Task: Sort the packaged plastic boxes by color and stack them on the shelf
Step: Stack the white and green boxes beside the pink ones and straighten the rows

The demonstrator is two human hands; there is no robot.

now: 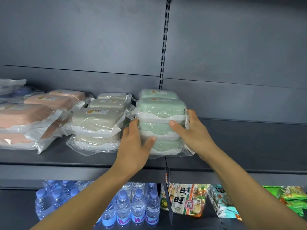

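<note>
A stack of three green plastic boxes in clear wrap stands on the dark shelf, with another green box behind it. My left hand presses the stack's left side and my right hand grips its right side, thumb across the front. To the left lie beige boxes in two-high piles, and further left pink boxes stacked loosely. A blue wrapped box shows at the far left back.
The shelf's right half holds nothing. A slotted upright runs up the back panel. Below, water bottles fill the lower shelf at left and snack bags lie at right.
</note>
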